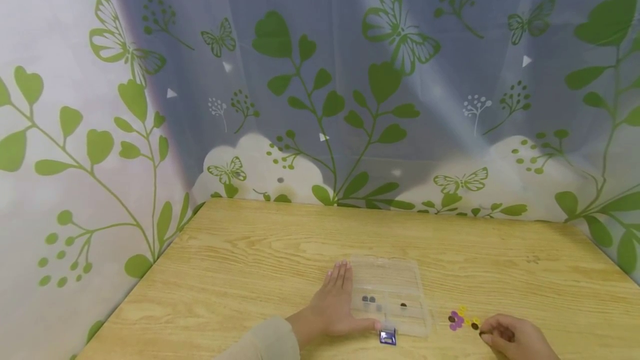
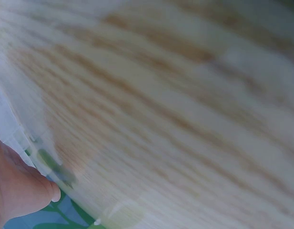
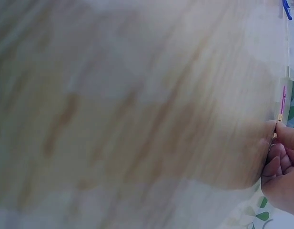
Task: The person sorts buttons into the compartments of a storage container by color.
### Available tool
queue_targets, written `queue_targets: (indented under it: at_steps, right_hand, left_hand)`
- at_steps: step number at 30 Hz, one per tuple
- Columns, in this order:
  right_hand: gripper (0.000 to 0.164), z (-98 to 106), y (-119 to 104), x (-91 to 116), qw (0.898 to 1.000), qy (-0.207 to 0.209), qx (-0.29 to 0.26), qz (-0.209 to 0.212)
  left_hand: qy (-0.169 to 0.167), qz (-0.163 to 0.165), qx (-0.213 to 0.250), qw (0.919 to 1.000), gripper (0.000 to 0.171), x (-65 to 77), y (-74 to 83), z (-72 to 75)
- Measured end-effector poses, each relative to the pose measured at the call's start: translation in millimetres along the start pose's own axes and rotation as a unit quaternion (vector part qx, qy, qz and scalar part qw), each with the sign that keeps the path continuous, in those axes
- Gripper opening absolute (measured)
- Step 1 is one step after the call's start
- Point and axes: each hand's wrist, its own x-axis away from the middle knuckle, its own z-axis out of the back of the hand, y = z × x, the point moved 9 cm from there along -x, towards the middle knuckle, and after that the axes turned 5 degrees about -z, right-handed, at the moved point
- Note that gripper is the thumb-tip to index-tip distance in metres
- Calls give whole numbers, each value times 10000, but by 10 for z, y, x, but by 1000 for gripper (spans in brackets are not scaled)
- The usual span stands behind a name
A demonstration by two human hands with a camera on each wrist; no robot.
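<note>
Left hand [image 1: 336, 305] steadies clear box [image 1: 391, 293]; right hand [image 1: 515, 338] pinches brown piece [image 1: 475, 326].

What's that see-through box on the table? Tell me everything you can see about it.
The clear plastic box lies flat on the wooden table, near its front edge. It looks like thin transparent plastic divided into compartments; a few small dark pieces sit in the nearer ones, too small to identify. A small purple-blue part sits at its front edge. The left hand rests flat against its left side. The right hand is apart from it, beside small coloured pieces.
</note>
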Motion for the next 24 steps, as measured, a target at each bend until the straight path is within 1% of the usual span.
queue_targets:
  at_steps: [6, 11, 15, 19, 24]
  right_hand:
    - [8, -8, -35, -13, 9999, -18, 110, -56]
    - [7, -44, -25, -40, 9993, -183, 118, -319]
    - [7, -66, 2, -43, 9981, -288, 1, -551]
    - [10, -69, 24, -41, 9970, -260, -55, -729]
    - [12, -45, 47, -47, 9953, -119, -11, -959]
  left_hand:
    - [24, -31, 27, 10000, 116, -4, 0, 2]
    - [44, -51, 8, 10000, 116, -5, -2, 1]
    - [29, -41, 0, 10000, 116, -4, -3, -4]
    - [12, -19, -19, 10000, 116, -5, -7, -6]
    - [-8, -14, -24, 10000, 116, -11, -11, -16]
